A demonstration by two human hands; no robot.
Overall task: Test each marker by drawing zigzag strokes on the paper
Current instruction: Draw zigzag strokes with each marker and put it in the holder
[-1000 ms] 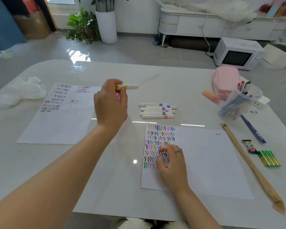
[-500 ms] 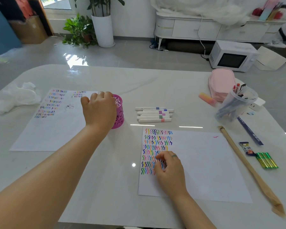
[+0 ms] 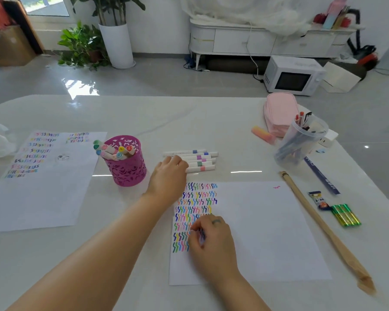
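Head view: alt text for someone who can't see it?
The left hand touches a row of markers lying on the table; the right hand rests on paper marked with coloured zigzags. A pink cup of markers stands further left.
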